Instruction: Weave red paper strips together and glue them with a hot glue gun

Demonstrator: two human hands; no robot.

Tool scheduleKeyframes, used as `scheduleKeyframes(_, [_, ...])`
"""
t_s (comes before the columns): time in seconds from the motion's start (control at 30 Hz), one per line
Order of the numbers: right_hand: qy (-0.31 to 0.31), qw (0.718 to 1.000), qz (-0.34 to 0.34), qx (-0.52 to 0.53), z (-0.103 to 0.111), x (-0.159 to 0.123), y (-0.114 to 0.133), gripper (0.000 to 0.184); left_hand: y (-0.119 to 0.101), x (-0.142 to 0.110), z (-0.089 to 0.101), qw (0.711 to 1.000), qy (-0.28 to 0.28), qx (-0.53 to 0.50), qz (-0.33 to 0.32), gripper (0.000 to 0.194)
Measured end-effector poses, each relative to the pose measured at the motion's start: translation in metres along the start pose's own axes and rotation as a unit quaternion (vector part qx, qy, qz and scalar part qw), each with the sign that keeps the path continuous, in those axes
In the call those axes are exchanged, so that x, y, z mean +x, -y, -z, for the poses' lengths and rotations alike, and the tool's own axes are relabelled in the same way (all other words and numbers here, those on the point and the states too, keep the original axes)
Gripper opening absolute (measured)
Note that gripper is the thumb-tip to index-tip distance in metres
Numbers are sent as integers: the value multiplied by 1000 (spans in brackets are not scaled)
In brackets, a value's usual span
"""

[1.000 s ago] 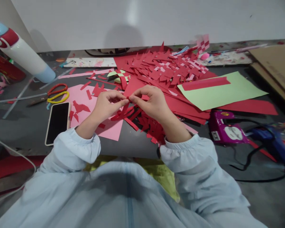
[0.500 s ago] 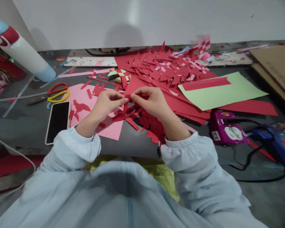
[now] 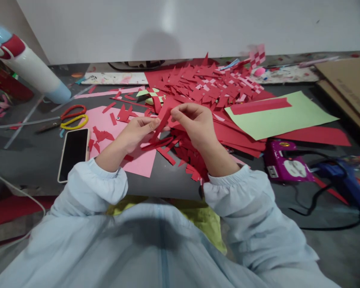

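A red paper strip (image 3: 162,127) slants between my two hands, above the table. My left hand (image 3: 140,131) pinches it near its middle, thumb on top. At its upper end, my right hand (image 3: 194,120) grips it between thumb and fingertips. Beneath my left hand lies a pink sheet (image 3: 140,164) with small red cut pieces on it. A red paper shape with a stuck-on eye (image 3: 124,115) rests beside my left hand. Below my right hand is a heap of red paper scraps (image 3: 191,158).
Behind my hands spreads a pile of folded red and checkered paper pieces (image 3: 197,86). A green sheet (image 3: 281,116) lies to the right, near a purple box (image 3: 287,162) and a blue glue gun (image 3: 344,180). Scissors (image 3: 73,118), a phone (image 3: 74,155) and a bottle (image 3: 32,64) are left.
My right hand has moved slightly up and right, away from the left. The red strip between them now shows more of its length and tilts upward to the right.
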State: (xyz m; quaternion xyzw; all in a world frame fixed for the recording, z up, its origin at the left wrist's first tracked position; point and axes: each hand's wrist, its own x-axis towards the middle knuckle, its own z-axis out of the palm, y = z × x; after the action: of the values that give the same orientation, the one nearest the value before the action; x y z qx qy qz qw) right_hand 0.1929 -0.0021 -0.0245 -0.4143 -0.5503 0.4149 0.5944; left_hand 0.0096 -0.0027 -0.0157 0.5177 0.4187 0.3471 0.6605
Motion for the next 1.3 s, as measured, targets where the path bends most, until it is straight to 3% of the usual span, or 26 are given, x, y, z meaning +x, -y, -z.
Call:
scheduleKeyframes(0.1, [-10, 1000, 6, 25, -1, 0, -1, 18, 0, 0, 0, 999, 20, -20, 18, 47])
scheduleKeyframes(0.33, [4, 1000, 16, 25, -3, -1, -2, 30, -4, 1, 2, 999, 7, -34, 27, 55])
scheduleKeyframes(0.67, [-6, 1000, 0, 3, -6, -3, -2, 30, -3, -2, 4, 997, 32, -26, 70, 46])
scheduleKeyframes(0.93, [4, 1000, -10, 16, -5, -4, 1, 27, -4, -3, 4, 995, 57, -46, 67, 39])
scheduleKeyframes(1.13, [1, 1000, -13, -18, -3, -4, 0, 26, -5, 0, 4, 997, 48, -6, 56, 45])
scheduleKeyframes(1.3, [-24, 1000, -1, -20, 0, -1, -2, 23, -9, -2, 2, 997, 61, 26, 44, 35])
